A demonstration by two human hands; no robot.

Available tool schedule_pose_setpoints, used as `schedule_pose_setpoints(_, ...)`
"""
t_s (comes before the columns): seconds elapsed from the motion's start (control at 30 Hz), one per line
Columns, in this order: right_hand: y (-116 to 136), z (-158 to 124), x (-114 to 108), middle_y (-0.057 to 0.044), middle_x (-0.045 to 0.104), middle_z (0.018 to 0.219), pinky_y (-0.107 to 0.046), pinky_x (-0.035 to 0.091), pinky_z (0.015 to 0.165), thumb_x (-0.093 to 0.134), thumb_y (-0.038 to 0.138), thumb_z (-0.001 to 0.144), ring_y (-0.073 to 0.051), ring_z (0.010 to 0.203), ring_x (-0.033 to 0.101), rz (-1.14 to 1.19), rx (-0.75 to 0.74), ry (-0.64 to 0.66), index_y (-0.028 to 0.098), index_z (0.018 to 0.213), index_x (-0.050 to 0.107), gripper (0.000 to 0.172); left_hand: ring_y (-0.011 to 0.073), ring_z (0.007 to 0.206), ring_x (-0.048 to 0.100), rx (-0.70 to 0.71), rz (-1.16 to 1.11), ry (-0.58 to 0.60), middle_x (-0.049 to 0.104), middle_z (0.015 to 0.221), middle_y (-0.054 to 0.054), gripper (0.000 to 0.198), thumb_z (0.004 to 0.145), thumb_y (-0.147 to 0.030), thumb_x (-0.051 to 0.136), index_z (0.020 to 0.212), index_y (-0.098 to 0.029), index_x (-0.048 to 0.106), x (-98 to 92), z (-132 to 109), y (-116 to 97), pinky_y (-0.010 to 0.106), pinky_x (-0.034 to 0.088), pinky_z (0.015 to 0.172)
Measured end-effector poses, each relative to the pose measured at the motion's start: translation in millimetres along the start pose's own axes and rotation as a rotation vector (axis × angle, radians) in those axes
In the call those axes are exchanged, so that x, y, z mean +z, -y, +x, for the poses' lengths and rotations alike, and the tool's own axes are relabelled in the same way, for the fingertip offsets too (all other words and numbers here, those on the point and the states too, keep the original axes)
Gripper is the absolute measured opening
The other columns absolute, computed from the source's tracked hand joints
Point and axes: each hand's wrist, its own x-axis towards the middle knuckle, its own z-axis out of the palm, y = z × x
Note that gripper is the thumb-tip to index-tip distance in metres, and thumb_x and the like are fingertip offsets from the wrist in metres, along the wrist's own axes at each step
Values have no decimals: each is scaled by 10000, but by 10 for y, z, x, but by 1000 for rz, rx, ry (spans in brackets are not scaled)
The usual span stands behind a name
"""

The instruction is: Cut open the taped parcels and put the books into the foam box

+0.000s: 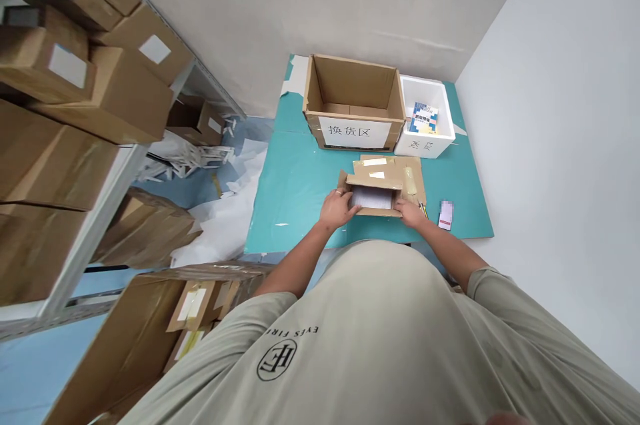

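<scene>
A small opened cardboard parcel (383,182) lies on the teal table (295,192) in front of me, its flaps folded up and a white item (371,198) showing inside. My left hand (337,208) grips the parcel's left edge, fingers curled toward the white item, a ring on one finger. My right hand (411,214) holds the parcel's right front corner, fingers closed on the cardboard.
A big open cardboard box (353,105) with a white label stands at the table's back, beside a white foam box (427,120) holding a blue book. A phone (445,214) lies right of the parcel. Shelves of cartons (75,98) stand left; open cartons (150,332) sit on the floor.
</scene>
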Motion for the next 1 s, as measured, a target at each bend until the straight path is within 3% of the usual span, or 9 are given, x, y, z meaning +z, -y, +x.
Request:
schedule_pose_setpoints(0.2, -26, 115, 4, -147, 808, 1376, -438, 611, 1138, 625, 101, 1007, -311, 1270, 754, 287, -2, -213, 206, 1188, 882, 331, 381, 1590, 616, -23, -194, -131, 635, 1713, 187, 670, 1114, -567, 698, 1698, -241, 648, 45, 1, 136, 519, 503, 1368)
schedule_pose_setpoints(0.33, -88, 231, 29, -202, 705, 1623, -483, 604, 1210, 623, 305, 1122, -316, 1341, 752, 483, 108, -331, 184, 1110, 869, 274, 382, 1646, 579, -60, -311, -264, 414, 1888, 236, 1003, 1084, -639, 743, 1897, -217, 333, 138, 10, 215, 534, 534, 1343)
schedule_pose_setpoints(0.43, -170, 295, 32, -218, 571, 1780, -500, 532, 1328, 671, 475, 1130, -337, 1519, 672, 568, 190, -370, 174, 1101, 865, 360, 397, 1561, 663, -178, -425, -262, 433, 1865, 297, 1157, 1049, -691, 783, 1926, -177, 231, 283, 57, 239, 556, 557, 1314)
schedule_pose_setpoints(0.53, -251, 319, 17, -196, 646, 1700, -521, 454, 1406, 727, 617, 1090, -346, 1613, 607, 686, 253, -422, 204, 1146, 861, 437, 397, 1477, 734, -421, -552, -160, 513, 1808, 340, 1183, 1034, -715, 800, 1914, -135, 263, 458, 104, 252, 530, 601, 1257)
schedule_pose_setpoints(0.63, -313, 301, -16, -152, 813, 1426, -521, 563, 1302, 769, 683, 1053, -329, 1456, 724, 925, 342, -422, 228, 1114, 817, 462, 379, 1439, 767, -621, -699, -96, 567, 1782, 338, 1126, 1033, -663, 815, 1900, -141, 321, 615, 130, 274, 491, 621, 1216)
schedule_pose_setpoints(0.7, -352, 269, -48, -104, 872, 1223, -472, 651, 1172, 819, 651, 1036, -290, 1291, 800, 1135, 408, -374, 237, 1078, 774, 418, 371, 1491, 741, -669, -824, -89, 589, 1792, 290, 1054, 1030, -660, 802, 1885, -206, 385, 697, 149, 273, 490, 624, 1205)
schedule_pose_setpoints(0.77, -395, 234, -82, -70, 892, 1123, -415, 694, 1068, 859, 547, 1033, -250, 1163, 836, 1321, 448, -310, 243, 1073, 753, 325, 379, 1530, 716, -657, -941, -62, 631, 1777, 234, 972, 999, -707, 803, 1815, -261, 520, 762, 179, 235, 508, 635, 1194)
schedule_pose_setpoints(0.87, -458, 218, -112, -53, 901, 1094, -365, 723, 940, 822, 396, 1065, -223, 1044, 853, 1469, 514, -245, 248, 1117, 747, 173, 399, 1489, 737, -556, -1029, -27, 737, 1674, 183, 940, 909, -783, 852, 1663, -246, 688, 844, 232, 98, 535, 638, 1210)
schedule_pose_setpoints(1.0, -523, 290, -62, -16, 862, 1037, -327, 716, 795, 734, 370, 1116, -198, 922, 831, 1465, 726, -317, 271, 1173, 678, 128, 381, 1511, 725, -391, -962, -74, 758, 1656, 147, 1062, 830, -721, 961, 1720, -240, 638, 913, 231, -87, 538, 587, 1298)
